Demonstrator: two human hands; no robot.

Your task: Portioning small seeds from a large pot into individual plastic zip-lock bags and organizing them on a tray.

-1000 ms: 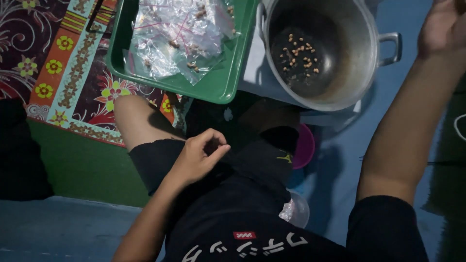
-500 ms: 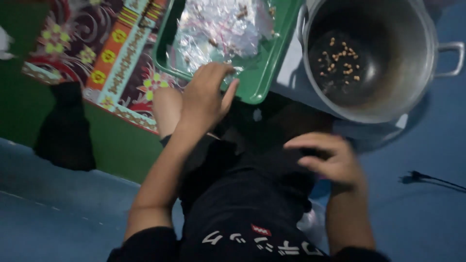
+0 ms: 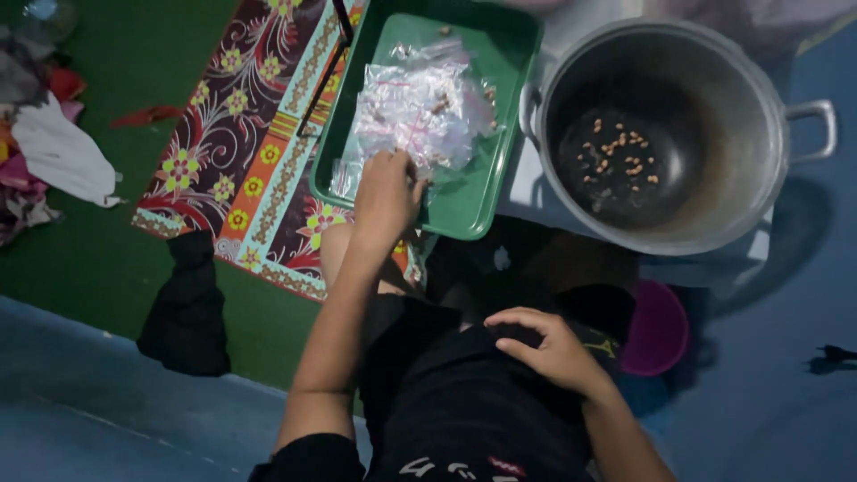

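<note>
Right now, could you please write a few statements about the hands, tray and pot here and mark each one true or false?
1. The left hand reaches onto the clear bags in the green tray. True.
2. The pot is full to the brim with nuts. False: only a few nuts lie scattered on its bottom.
3. The right hand rests on the person's dark-clothed lap. True.
4. The tray sits to the right of the pot. False: it sits to the pot's left, partly over a flowered mat.
5. The right hand grips the pot's handle. False: it is well away from the pot, on the lap.
</note>
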